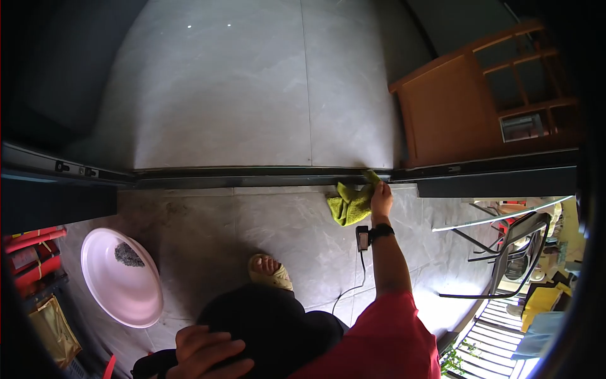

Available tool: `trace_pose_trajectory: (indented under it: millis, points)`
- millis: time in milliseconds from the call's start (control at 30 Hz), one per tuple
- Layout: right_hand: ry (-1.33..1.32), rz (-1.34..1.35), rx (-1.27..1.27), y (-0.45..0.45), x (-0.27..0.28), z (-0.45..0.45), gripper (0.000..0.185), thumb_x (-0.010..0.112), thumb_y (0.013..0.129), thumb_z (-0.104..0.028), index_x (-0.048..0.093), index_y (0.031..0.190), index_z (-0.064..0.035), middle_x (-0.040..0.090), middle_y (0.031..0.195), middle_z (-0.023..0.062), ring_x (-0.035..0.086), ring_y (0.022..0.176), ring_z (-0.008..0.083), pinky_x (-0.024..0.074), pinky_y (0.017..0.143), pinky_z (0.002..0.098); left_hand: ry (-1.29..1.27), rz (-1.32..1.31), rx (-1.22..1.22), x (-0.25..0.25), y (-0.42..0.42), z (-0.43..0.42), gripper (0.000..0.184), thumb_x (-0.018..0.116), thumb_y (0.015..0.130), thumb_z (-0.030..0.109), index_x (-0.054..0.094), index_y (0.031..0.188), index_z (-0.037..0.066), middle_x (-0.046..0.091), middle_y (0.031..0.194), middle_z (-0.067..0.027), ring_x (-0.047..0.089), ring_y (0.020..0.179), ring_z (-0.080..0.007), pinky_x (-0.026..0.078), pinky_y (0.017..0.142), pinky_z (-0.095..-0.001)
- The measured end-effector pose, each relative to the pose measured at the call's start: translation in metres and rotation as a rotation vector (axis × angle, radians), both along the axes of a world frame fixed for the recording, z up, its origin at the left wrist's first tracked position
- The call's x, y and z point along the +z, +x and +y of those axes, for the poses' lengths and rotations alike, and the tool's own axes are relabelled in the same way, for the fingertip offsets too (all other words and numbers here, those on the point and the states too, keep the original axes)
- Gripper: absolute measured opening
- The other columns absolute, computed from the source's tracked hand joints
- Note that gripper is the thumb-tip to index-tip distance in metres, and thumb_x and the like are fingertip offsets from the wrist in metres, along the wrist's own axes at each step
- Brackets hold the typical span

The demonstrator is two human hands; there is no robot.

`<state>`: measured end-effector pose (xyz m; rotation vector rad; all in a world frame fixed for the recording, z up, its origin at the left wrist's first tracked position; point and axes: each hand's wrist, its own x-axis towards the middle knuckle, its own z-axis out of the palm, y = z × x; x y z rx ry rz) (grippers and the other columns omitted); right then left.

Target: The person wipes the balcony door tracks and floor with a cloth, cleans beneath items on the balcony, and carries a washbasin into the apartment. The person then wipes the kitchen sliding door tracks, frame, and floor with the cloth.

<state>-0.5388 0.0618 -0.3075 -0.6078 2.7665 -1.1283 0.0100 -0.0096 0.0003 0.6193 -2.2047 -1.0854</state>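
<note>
A green cloth [348, 203] is gripped by my right hand [381, 201], its upper end against the dark door track [265, 179] that crosses the floor. The rest of the cloth hangs to the left of the hand, over the grey tiles. On the right wrist is a black band with a small device and a cable. At the lower left, my left hand [208, 352] rests on the dark clothing over my leg, fingers spread apart and holding nothing.
A pink basin [120, 278] with a dark patch inside stands at the left. Wooden furniture [451, 104] is beyond the track at the right. Folding chairs [521, 252] lean at the right. A sandalled foot [269, 270] is in the middle.
</note>
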Motion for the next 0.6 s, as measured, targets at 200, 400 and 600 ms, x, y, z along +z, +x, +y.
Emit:
trace_pose_trajectory:
  millis: [200,400,600]
  points:
    - [0.666,0.351,0.094,0.038,-0.03,-0.037,0.044,0.056,0.084,-0.035,0.056,0.114,-0.0025,0.055,0.124,0.0134,0.045,0.121,0.0328,0.0419,0.096,0.0448,0.016,-0.044,-0.055,-0.001,-0.001,-0.002,0.029,0.043,0.092,0.029,0.062,0.103,0.01,0.061,0.114,-0.013,0.056,0.105,-0.0326,0.041,0.092,-0.0492]
    - [0.606,0.36,0.378,0.136,-0.015,-0.072,0.024,0.053,0.08,-0.019,0.058,0.098,-0.003,0.061,0.098,0.0161,0.054,0.097,0.0367,0.0443,0.088,0.0473,0.01,-0.029,-0.033,-0.003,-0.001,-0.005,0.029,0.042,0.093,0.029,0.061,0.106,0.01,0.06,0.114,-0.0132,0.056,0.105,-0.0331,0.041,0.093,-0.0496]
    - [0.056,0.172,0.797,0.249,-0.01,-0.123,0.015,0.052,0.087,-0.017,0.062,0.091,-0.0062,0.063,0.091,0.0162,0.058,0.09,0.0361,0.045,0.082,0.0463,-0.012,-0.012,-0.068,0.001,-0.002,-0.004,0.03,0.043,0.093,0.028,0.062,0.104,0.009,0.061,0.114,-0.0138,0.056,0.105,-0.033,0.041,0.092,-0.0487]
